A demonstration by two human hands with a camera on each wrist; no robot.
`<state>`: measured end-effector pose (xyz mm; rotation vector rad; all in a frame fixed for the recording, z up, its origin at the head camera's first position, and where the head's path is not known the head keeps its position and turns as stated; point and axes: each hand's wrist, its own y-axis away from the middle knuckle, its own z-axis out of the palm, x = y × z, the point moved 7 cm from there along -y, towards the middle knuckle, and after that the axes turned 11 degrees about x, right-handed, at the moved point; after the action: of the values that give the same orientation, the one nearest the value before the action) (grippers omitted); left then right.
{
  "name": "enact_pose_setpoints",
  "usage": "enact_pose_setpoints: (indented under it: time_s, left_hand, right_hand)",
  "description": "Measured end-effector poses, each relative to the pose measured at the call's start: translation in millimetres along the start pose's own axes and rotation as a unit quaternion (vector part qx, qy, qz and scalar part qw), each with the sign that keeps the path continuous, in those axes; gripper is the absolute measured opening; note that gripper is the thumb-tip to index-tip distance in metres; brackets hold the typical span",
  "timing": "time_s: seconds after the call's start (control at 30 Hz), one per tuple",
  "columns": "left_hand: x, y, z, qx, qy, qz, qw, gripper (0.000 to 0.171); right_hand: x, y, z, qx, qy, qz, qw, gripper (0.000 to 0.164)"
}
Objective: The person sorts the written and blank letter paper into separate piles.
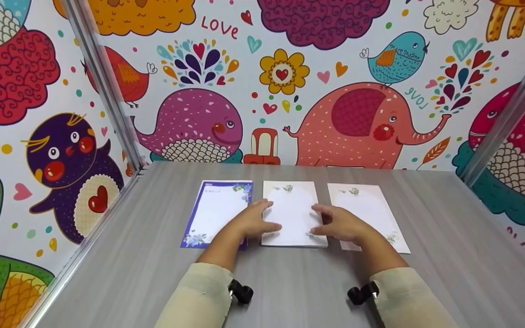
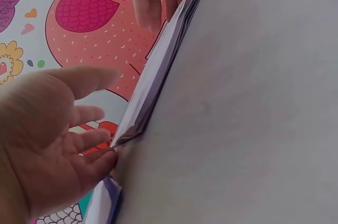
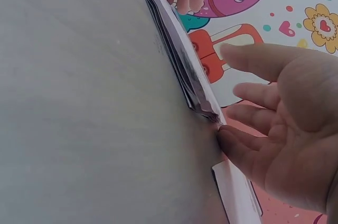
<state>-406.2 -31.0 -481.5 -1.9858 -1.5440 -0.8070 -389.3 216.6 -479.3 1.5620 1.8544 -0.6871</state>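
A stack of white paper sheets with small green floral prints lies at the middle of the table. My left hand is at the left edge of this stack, thumb over the paper and fingers extended. Opposite it, my right hand has its fingers at the right edge. Both wrist views show several layers in the stack, with the little-finger side of each hand right at a corner. A purple-bordered sheet with blue flowers lies partly under my left forearm. Another floral white sheet lies by my right hand.
The grey wood-grain table meets a back wall covered in cartoon animals. Metal posts stand at the back corners. A black device is fixed at each sleeve cuff.
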Motion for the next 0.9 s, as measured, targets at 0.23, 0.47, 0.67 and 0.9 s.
enact_pose_setpoints:
  time_s: [0.23, 0.47, 0.67, 0.9]
  left_hand:
    - [6.2, 7.0, 7.4, -0.053, -0.045, 0.032, 0.9971, 0.091]
    - [6.4, 10.8, 11.6, -0.053, -0.079, 0.02, 0.9953, 0.085]
    - [11.1, 9.9, 9.4, -0.038, -0.085, 0.037, 0.995, 0.078]
    - [12.9, 6.8, 6.9, -0.006, -0.097, 0.043, 0.9943, 0.072]
  right_hand:
    - [-4.3, 4.7, 6.8, -0.058, 0.09, -0.039, 0.993, 0.072]
    - [-4.2, 5.8, 8.8, -0.049, 0.128, -0.039, 0.99, 0.063]
    - [-4.5, 3.3, 7.3, -0.017, 0.123, -0.021, 0.992, 0.065]
    - [-3.1, -0.4, 5.8, 0.01, 0.119, -0.014, 0.993, 0.063]
